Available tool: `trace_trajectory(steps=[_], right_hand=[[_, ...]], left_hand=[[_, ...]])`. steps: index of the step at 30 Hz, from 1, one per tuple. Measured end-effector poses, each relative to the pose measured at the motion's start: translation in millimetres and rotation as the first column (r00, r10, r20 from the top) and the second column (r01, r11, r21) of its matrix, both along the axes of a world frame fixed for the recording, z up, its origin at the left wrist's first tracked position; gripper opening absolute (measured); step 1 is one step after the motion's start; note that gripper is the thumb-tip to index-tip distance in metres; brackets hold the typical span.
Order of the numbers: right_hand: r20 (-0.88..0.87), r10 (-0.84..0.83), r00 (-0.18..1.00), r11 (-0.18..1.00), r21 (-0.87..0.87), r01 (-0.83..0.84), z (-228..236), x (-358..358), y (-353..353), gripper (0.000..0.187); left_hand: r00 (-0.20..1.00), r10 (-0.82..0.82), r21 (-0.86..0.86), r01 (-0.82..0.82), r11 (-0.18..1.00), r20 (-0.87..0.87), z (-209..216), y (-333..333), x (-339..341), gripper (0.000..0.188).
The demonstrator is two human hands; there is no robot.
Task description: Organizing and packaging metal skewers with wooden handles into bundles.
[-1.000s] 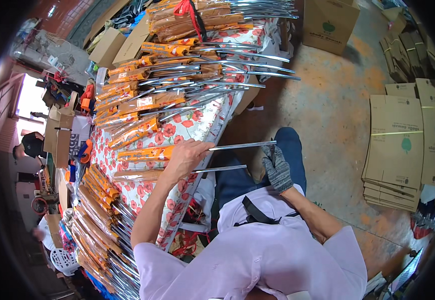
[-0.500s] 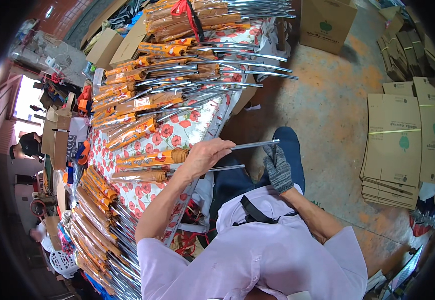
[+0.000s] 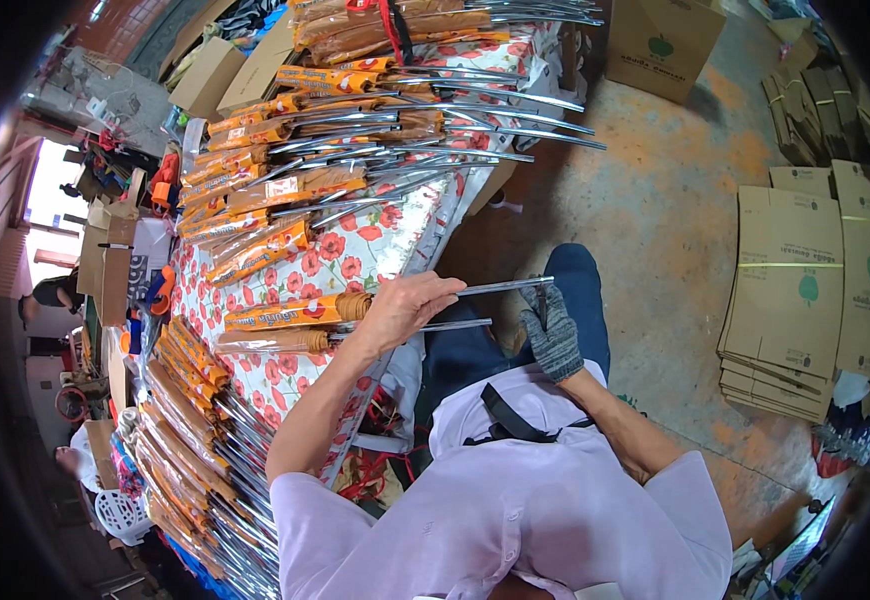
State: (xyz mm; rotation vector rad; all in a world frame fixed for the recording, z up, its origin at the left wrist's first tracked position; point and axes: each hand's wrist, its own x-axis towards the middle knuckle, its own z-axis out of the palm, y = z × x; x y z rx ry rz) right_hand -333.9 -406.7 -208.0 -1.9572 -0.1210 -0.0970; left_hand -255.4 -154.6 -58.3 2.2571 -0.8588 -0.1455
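My bare left hand point(image 3: 410, 312) is closed around the silver metal rod point(image 3: 505, 287) of an orange roll point(image 3: 300, 312) in a clear printed sleeve. The roll lies over the table edge, its rod pointing right toward my lap. Just nearer me, a second wrapped roll point(image 3: 273, 341) lies alongside, its rod point(image 3: 455, 326) passing under my left wrist. My right hand point(image 3: 555, 335), in a grey knitted glove, is at the free end of the held rod. Its fingers are bent around a slim dark thing, too small to name.
Several wrapped rolls with metal rods point(image 3: 355, 150) cover the far part of the flowered tablecloth point(image 3: 330, 260). Another pile point(image 3: 190, 440) lies at the near left. Flattened cartons point(image 3: 785, 290) are stacked on the right floor, and a cardboard box point(image 3: 660, 50) stands beyond. A person point(image 3: 55, 290) is far left.
My right hand has turned at the rod's end, so a slim dark thing now shows among its gloved fingers. My left hand has shifted slightly left with the rod.
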Motion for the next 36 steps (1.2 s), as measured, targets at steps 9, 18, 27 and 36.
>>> trace_trajectory(steps=[9, 18, 27, 36], right_hand=[[-0.026, -0.018, 1.000, 1.000, 0.023, 0.019, 4.9, 2.5, 6.3, 0.045], [0.030, -0.044, 0.999, 0.999, 0.021, 0.043, 8.9, 4.9, 9.7, 0.038], [0.003, -0.090, 0.996, 0.989, 0.121, 0.089, 4.9, 4.1, 10.3, 0.024], [0.001, 0.038, 0.999, 0.999, -0.018, -0.038, 11.6, -2.9, 9.7, 0.030]], left_hand=[[0.999, 0.017, 0.000, -0.017, 1.000, 0.029, -4.7, 1.0, -1.7, 0.025], [0.999, 0.021, -0.015, -0.020, 1.000, 0.024, -5.0, 0.9, -2.8, 0.024], [1.000, 0.001, -0.005, -0.001, 1.000, 0.023, -4.7, 0.7, -2.9, 0.025], [0.993, -0.002, 0.130, -0.014, 0.991, 0.120, 12.0, 11.6, -15.6, 0.016]])
